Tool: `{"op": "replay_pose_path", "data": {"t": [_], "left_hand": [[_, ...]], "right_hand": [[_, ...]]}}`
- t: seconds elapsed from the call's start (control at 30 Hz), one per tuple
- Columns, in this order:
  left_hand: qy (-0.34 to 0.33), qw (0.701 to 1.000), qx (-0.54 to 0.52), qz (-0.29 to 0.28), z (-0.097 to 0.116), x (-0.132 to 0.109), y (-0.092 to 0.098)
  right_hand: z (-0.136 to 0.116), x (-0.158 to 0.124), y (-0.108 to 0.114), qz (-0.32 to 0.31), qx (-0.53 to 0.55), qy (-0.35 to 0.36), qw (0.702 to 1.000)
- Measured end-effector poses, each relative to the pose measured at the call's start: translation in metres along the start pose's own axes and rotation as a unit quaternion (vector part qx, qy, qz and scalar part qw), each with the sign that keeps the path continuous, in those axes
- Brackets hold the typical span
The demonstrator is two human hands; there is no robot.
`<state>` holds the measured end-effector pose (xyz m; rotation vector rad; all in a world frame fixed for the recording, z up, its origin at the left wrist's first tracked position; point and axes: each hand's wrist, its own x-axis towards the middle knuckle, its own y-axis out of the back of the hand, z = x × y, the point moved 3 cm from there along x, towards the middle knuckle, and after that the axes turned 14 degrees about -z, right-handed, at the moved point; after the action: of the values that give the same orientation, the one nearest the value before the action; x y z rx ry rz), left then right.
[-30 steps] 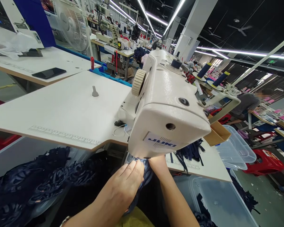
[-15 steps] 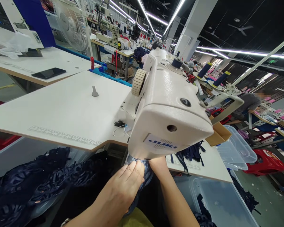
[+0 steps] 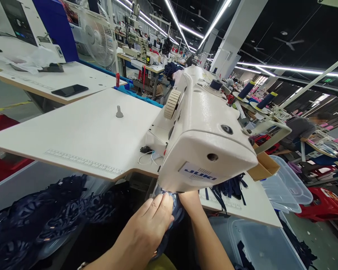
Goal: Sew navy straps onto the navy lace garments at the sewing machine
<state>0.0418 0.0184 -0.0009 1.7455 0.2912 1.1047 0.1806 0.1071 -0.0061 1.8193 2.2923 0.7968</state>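
A white JUKI sewing machine (image 3: 205,150) stands in front of me, its head hiding the needle area. Dark blue patterned fabric (image 3: 177,215) runs down from under the head and drops towards my lap. My left hand (image 3: 154,215) is closed on the left side of this fabric, fingers pressed together and pointing at the machine. To the right of the cloth, my right hand (image 3: 189,198) reaches beneath the head; its fingers are hidden behind the machine.
Dark blue pieces fill a bin (image 3: 42,165) at lower left. Dark strips (image 3: 232,187) lie on the table right of the machine, above a clear plastic box (image 3: 267,240). A grey peg-like piece (image 3: 119,112) stands on the white tabletop (image 3: 95,131). A phone (image 3: 70,90) lies farther left.
My view has shifted slightly, so the machine and table appear a little lower and farther right. Both hands stay at the fabric under the machine head, with little visible movement.
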Motion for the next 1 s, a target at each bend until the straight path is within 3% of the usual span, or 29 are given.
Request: {"op": "replay_pose_path", "data": {"t": [0.2, 0.53, 0.67, 0.83, 1.0], "left_hand": [[0.01, 1.0, -0.023, -0.008, -0.004, 0.003, 0.008], [-0.045, 0.997, -0.016, -0.053, -0.006, 0.0, 0.003], [-0.044, 0.999, -0.03, -0.011, -0.009, -0.004, 0.001], [-0.069, 0.995, -0.016, -0.073, -0.01, -0.001, 0.004], [-0.054, 0.998, -0.007, -0.045, -0.01, 0.008, 0.012]], "right_hand": [[0.005, 0.001, -0.001, -0.002, -0.005, 0.001, 1.0], [0.003, -0.005, -0.003, 0.038, -0.022, -0.018, 0.999], [0.001, -0.009, -0.003, 0.025, -0.004, -0.033, 0.999], [0.0, -0.01, -0.002, 0.024, -0.015, -0.048, 0.998], [-0.001, -0.006, 0.0, 0.04, -0.002, -0.029, 0.999]]}}
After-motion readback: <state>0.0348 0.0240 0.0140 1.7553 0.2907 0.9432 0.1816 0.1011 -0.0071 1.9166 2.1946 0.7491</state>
